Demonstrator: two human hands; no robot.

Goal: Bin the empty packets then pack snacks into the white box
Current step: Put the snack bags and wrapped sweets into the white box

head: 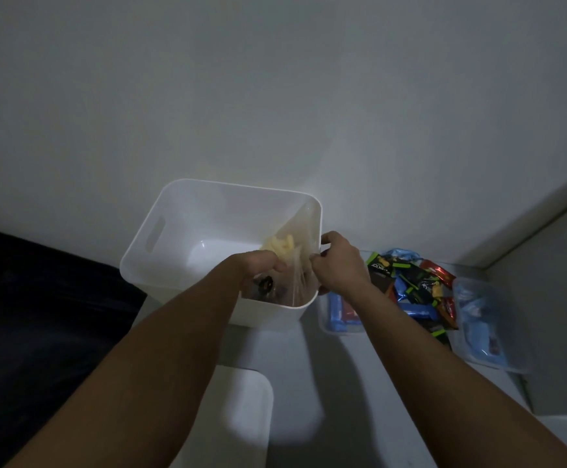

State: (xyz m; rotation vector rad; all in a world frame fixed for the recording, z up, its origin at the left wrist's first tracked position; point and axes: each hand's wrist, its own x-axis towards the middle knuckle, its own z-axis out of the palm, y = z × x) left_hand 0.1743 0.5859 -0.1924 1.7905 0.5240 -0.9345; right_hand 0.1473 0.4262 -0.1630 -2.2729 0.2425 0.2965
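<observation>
Clear snack bag (295, 251) in white box (181, 211) w/ both hands

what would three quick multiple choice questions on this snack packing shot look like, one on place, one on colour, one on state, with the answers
1. Where does the pile of wrapped snacks lie?
A. to the right of the white box
B. inside the white box
C. on the dark surface at the left

2. What colour are the snacks in the clear bag?
A. red
B. pale yellow
C. green

3. What are the hands doing?
A. both rest flat on the table
B. only one touches the bag
C. the left hand and the right hand both grip the clear bag over the box

Answers: 1 A, the wrappers lie on the table beside the box's right wall. 2 B, pale yellow pieces show through the plastic. 3 C, fingers of both hands curl on the bag at the box's near right corner.
</observation>
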